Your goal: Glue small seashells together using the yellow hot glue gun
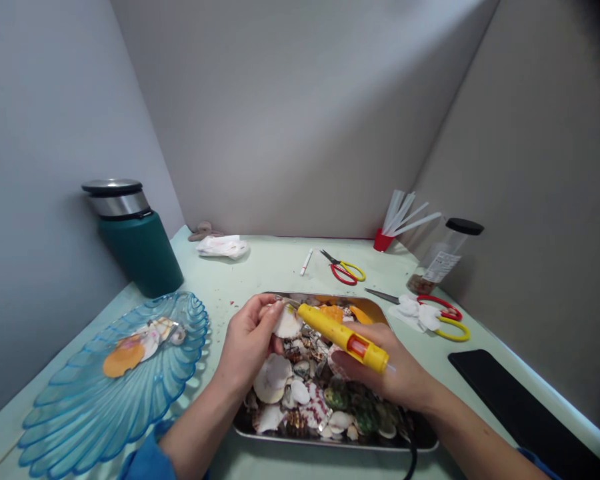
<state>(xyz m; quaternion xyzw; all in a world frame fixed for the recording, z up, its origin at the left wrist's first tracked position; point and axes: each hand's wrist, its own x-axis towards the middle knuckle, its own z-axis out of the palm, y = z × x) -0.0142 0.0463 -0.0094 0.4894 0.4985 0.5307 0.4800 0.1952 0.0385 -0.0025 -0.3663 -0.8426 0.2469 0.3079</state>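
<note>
Between the thumb and fingers of my left hand (253, 340) is a white scallop shell (287, 323), held over the far left part of a metal tray (275, 437). My right hand (380, 363) grips a yellow hot glue gun (337, 332), its nozzle close to the shell's narrow end; whether they touch I cannot tell. A clear glue stick pokes out of the gun's rear. Beneath both hands, the tray is heaped with many shells, including a pale scallop (273, 378), striped spiral shells and dark green ones (365, 410).
A blue shell-shaped dish (80, 407) with several shells is at left, before a green bottle (140, 250). Behind the tray lie scissors (344, 270) and a white stick (306, 261). On the right are larger scissors (453, 327), a jar (440, 260), glue sticks (403, 210) and a black slab (520, 407).
</note>
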